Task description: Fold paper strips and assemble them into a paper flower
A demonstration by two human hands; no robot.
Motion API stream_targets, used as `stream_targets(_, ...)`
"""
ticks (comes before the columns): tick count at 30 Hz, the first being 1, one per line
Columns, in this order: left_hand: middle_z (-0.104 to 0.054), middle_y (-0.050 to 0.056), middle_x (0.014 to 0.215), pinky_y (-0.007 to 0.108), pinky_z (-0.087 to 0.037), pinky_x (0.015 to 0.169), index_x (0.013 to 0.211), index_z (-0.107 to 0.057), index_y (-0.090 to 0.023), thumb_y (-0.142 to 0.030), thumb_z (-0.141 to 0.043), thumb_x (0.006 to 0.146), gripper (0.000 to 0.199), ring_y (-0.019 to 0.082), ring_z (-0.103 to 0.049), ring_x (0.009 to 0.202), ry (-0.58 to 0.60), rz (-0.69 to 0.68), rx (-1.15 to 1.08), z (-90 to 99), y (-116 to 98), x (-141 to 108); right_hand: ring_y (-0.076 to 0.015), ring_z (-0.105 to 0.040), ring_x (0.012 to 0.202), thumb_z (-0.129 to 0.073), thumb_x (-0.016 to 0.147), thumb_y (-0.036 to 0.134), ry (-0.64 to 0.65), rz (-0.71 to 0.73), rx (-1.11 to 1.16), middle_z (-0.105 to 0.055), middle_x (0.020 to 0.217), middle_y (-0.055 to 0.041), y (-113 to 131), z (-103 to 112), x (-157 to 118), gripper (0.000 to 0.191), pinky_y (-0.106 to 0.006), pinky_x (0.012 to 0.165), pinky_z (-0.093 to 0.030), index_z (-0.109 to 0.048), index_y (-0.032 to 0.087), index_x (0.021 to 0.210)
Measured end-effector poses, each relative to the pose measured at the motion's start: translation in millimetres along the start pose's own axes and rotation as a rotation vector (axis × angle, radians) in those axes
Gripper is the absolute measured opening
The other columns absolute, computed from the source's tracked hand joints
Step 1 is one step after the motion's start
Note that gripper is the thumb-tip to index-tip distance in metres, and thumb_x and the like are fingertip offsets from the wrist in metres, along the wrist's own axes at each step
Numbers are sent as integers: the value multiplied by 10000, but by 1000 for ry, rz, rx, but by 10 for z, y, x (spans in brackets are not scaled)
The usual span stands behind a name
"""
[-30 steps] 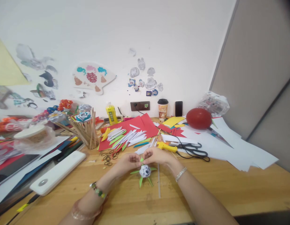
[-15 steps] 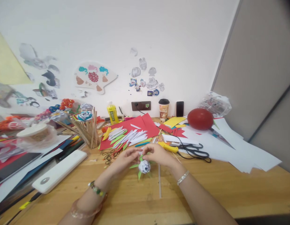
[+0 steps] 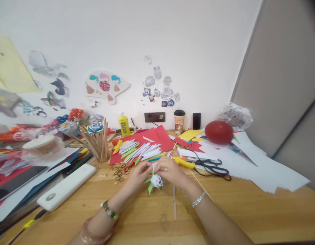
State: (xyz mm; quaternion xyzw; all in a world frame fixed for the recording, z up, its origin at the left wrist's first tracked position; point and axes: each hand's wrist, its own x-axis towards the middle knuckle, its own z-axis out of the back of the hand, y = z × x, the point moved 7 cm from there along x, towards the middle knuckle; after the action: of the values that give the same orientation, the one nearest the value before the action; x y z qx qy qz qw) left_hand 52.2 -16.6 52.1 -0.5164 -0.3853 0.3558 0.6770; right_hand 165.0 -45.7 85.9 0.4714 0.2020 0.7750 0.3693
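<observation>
A white paper flower (image 3: pixel 156 181) with green paper leaves (image 3: pixel 150 188) hangs bloom-down toward me, just above the wooden table. My left hand (image 3: pixel 142 173) pinches at its green base from the left, fingers curled. From the right, my right hand (image 3: pixel 169 171) grips the same base between thumb and fingers. The fingertips of both hands nearly meet there and hide what lies between them. A thin wooden stick (image 3: pixel 202 186) slants out from beneath my right hand. Below the flower, a narrow pale strip (image 3: pixel 175 202) lies on the table.
Folded white and green paper pieces (image 3: pixel 144 149) lie on red sheets (image 3: pixel 163 137). Right of my hands are a yellow glue gun (image 3: pixel 184 162), black scissors (image 3: pixel 215 170) and a red balloon (image 3: pixel 219 132). Leftward stand a stick holder (image 3: pixel 102 154) and a white power bank (image 3: pixel 67 187); rubber bands (image 3: pixel 119 173) lie nearby.
My left fingers have curled in closer at the flower's base. The bloom has turned slightly, and the stick by my right hand shows more. The whole view has shifted a little.
</observation>
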Motion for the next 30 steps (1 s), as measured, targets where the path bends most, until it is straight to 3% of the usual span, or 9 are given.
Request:
stream_targets(3,-448,-53,588,213,-337,528,663,-490,-166,-511,-604,664,363,97,-407,550,-18,-7,21,14,-7,3,-156,-540,776,-640,730,107,16,67,-123,-629,748,-10,54,-15,-4,120,-277,712,-423,-652,201,803)
stream_targets(5,-444,-55,579,212,-336,525,667,-491,-165,-491,-599,672,344,96,-406,542,-36,2,8,24,-5,-1,-153,-528,748,-596,783,143,15,155,-194,-627,723,-14,118,-37,-12,66,-276,698,-418,-637,192,763)
stream_targets(8,-438,-58,563,212,-335,517,657,-485,-164,-472,-586,682,325,95,-405,527,-87,18,4,45,9,-11,-149,-495,681,-495,855,171,-27,290,-309,-593,656,-25,225,-52,-34,221,-270,654,-409,-585,168,653)
stream_targets(13,-475,-40,596,223,-359,536,663,-491,-162,-444,-570,692,295,109,-434,562,-160,-5,39,91,21,-13,-157,-498,698,-416,892,168,10,420,-386,-606,688,-47,313,-97,-67,259,-284,661,-422,-584,157,696)
stream_targets(19,-481,-39,600,229,-374,552,665,-505,-162,-423,-560,695,268,113,-449,569,-175,-42,73,113,0,-2,-170,-555,812,-464,878,188,-2,341,-316,-663,861,-57,218,-80,-55,161,-304,725,-464,-621,171,907)
stream_targets(25,-467,-44,580,230,-371,531,623,-484,-171,-454,-561,665,297,112,-443,547,-250,-39,88,167,45,9,-166,-583,795,-424,893,168,41,449,-378,-673,800,-74,235,-127,-74,213,-298,723,-471,-632,148,850)
stream_targets(30,-446,-46,568,230,-364,523,615,-462,-178,-439,-536,685,280,112,-424,539,-268,-69,116,179,23,7,-165,-589,797,-454,876,164,87,419,-368,-679,818,-63,239,-98,-77,189,-297,740,-471,-642,163,855)
